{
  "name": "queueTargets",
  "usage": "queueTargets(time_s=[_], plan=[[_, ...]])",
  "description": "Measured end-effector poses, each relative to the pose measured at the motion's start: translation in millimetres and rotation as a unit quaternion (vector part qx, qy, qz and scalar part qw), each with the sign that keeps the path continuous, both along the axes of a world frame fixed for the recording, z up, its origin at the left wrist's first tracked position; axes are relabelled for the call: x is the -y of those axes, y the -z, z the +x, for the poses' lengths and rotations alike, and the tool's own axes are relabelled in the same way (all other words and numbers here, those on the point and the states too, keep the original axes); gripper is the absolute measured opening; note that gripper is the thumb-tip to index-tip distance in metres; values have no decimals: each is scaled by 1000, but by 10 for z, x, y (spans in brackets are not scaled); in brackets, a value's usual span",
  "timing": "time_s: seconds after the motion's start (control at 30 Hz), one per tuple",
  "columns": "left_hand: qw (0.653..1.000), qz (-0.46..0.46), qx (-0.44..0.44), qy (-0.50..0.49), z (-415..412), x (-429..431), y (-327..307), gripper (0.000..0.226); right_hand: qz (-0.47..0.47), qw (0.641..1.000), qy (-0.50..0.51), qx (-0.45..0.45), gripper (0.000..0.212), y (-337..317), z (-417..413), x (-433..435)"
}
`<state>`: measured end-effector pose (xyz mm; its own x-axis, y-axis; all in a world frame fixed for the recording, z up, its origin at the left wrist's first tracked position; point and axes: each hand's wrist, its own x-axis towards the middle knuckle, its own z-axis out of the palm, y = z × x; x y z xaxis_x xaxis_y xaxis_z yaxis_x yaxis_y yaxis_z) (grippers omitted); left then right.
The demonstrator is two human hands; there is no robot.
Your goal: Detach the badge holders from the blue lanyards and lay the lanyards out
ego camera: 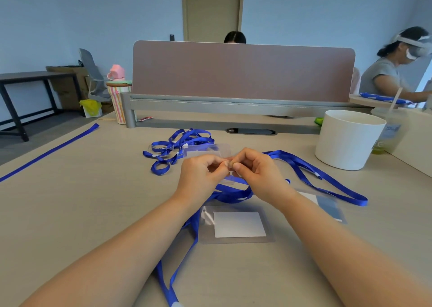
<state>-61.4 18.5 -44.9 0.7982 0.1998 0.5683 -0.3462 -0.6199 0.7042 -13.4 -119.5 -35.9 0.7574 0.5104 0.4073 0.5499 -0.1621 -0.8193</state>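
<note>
- Left hand [203,171] and right hand [254,170] raised over the tabletop [81,201], fingertips meeting, pinched together on a small clip [231,164] of a lanyard [233,193].
- That lanyard draped just below the hands, trailing toward the near edge.
- Clear holder [237,223] with white card flat on the tabletop, just nearer than the hands, between the forearms.
- Second holder [327,205] beside the right wrist.
- Tangled lanyards [180,146] beyond the left hand.
- One straight lanyard [50,152] laid out far left.
- White tub [346,140] far right.
</note>
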Motion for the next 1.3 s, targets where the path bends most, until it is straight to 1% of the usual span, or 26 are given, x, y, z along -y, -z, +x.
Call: queueTargets(time_s=[0.07, 0.17, 0.23, 0.3, 0.37, 0.4, 0.47, 0.5, 0.53, 0.6, 0.63, 0.7, 0.77, 0.8, 0.87, 0.93, 0.97, 1.0, 1.03, 1.07, 1.1, 1.13, 1.17, 1.2, 1.27, 1.3], plan=[[1000, -13, 0, 1, 3, 7, 1, 15, -2, 1000, -6, -2, 21, -4, -2, 7], [996, -84, 3, 16, 13, -4, -4, 17, 2, 1000, -13, -6, 21, -33, -10, 29], [995, -98, -5, 29, 18, -25, -10, 16, 14, 999, -20, -23, 20, -65, -19, 50], [997, -67, -4, 33, 38, -61, 2, 14, 27, 998, -28, -44, 19, -91, -25, 71], [1000, -11, 19, 9, 65, -100, 5, 11, 31, 997, -43, -64, 14, -104, -24, 92], [999, 11, 30, -2, 81, -124, 6, 14, 30, 995, -53, -73, 11, -107, -21, 99], [999, 35, 34, 7, 119, -179, 13, 18, 30, 994, -70, -84, 11, -114, -22, 107], [999, 29, 18, 26, 130, -208, 16, 15, 31, 993, -75, -88, 11, -113, -19, 109], [999, 12, -9, 50, 126, -228, 8, 19, 32, 992, -79, -92, 11, -113, -20, 109], [996, -12, -46, 80, 130, -271, 16, 43, 26, 992, -77, -93, 12, -109, -13, 110], [996, 2, -58, 72, 128, -274, 4, 46, 22, 993, -71, -89, 11, -106, -7, 112], [997, 50, -58, 32, 121, -257, -6, 36, 13, 996, -44, -78, 12, -101, 12, 115], [997, 72, -29, -5, 116, -257, -20, 25, -7, 998, -7, -62, 11, -99, 17, 114], [996, 85, -11, -18, 112, -266, -28, 24, -23, 998, 12, -51, 12, -104, 13, 111], [993, 110, 28, -41, 112, -285, -39, 30, -64, 996, 56, -22, 14, -125, 17, 118], [994, 70, 51, -66, 96, -307, -59, 47, -66, 994, 86, -5, 16, -168, 19, 122], [995, 44, 45, -79, 86, -317, -80, 50, -30, 996, 86, -20, 18, -195, 18, 116], [996, 35, 28, -79, 80, -326, -95, 46, 31, 996, 70, -54, 20, -228, 11, 105], [997, 49, 2, -60, 79, -322, -100, 37, 106, 988, 42, -100, 22, -270, 3, 89], [996, 79, -38, -22, 69, -300, -109, 28, 179, 973, 10, -146, 23, -320, -4, 72], [990, 107, -85, 22, 58, -255, -121, 30, 239, 953, -19, -185, 24, -374, -8, 54], [982, 127, -127, 59, 43, -196, -134, 41, 282, 934, -40, -214, 24, -435, -13, 37], [973, 143, -158, 86, 30, -135, -148, 47, 312, 919, -54, -234, 24, -496, -16, 19], [966, 162, -178, 99, 18, -71, -158, 44, 334, 907, -63, -249, 23, -557, -20, 3], [952, 210, -198, 100, 15, 13, -160, 25, 371, 886, -72, -267, 24, -654, -27, -11], [947, 229, -205, 90, 16, 28, -164, 19, 385, 879, -75, -272, 25, -693, -29, -4]])
